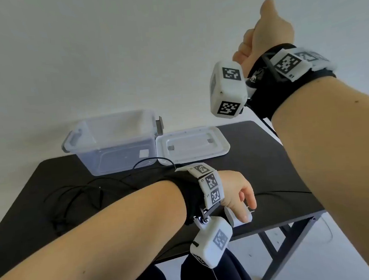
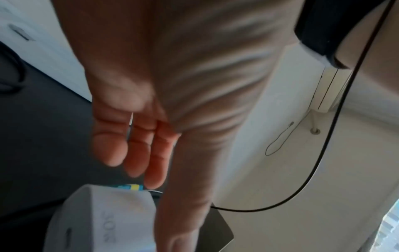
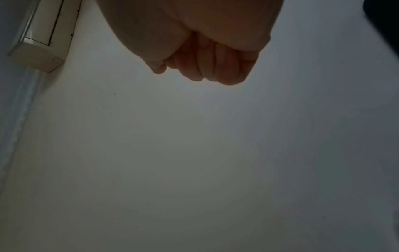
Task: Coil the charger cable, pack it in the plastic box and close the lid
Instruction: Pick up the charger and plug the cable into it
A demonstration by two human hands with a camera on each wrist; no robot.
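Observation:
A white charger adapter (image 1: pixel 230 219) (image 2: pixel 101 221) lies near the front edge of the black table (image 1: pixel 257 156). My left hand (image 1: pixel 239 197) (image 2: pixel 138 153) rests on it with fairly straight fingers and the thumb along its side. The black charger cable (image 1: pixel 80 196) lies in loose tangled loops on the table's left. One strand (image 2: pixel 323 145) arcs up through the air toward my right hand (image 1: pixel 263 34) (image 3: pixel 205 64). That hand is raised high and curled into a fist; no cable shows inside it. The clear plastic box (image 1: pixel 117 145) stands open at the back, its white lid (image 1: pixel 193 145) flat beside it.
The table's right corner and its dark metal legs (image 1: pixel 274 252) are close to the adapter. My knees sit under the front edge. A thin cable (image 2: pixel 278 141) lies on the pale floor. An air conditioner (image 3: pixel 43 37) hangs on the wall.

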